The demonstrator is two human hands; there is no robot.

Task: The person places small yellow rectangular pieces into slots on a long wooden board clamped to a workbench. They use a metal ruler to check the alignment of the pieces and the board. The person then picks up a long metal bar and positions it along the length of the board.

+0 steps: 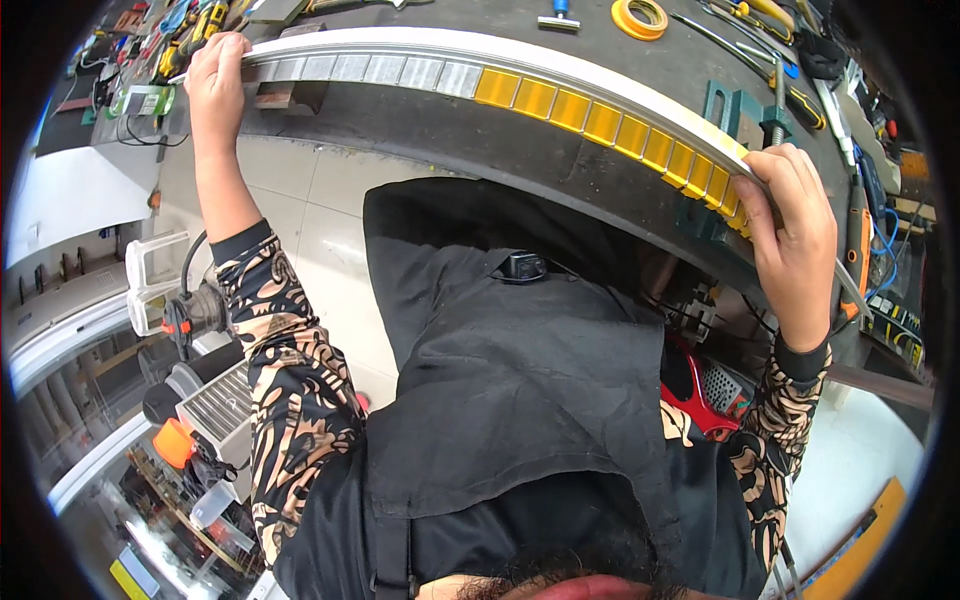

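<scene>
A long pale rail [440,40] stretches across the front of the workbench between my two hands. Along its near side runs a row of flat square segments: silver ones [385,70] toward the left and shiny yellow ones [570,108] toward the right. My left hand [216,90] is closed round the rail's left end, near a dark block [292,95] on the bench. At the right end, my right hand [795,215] pinches the rail beside the last yellow segments, with its thumb on the near side. Some of those segments are hidden behind the fingers.
The dark workbench [480,135] holds a roll of yellow tape [640,18], a blue-handled scraper [560,20] and a green clamp [722,112]. Hand tools crowd the right side. A yellow-and-black power tool [205,28] lies far left. Below left stand clear plastic containers [155,280].
</scene>
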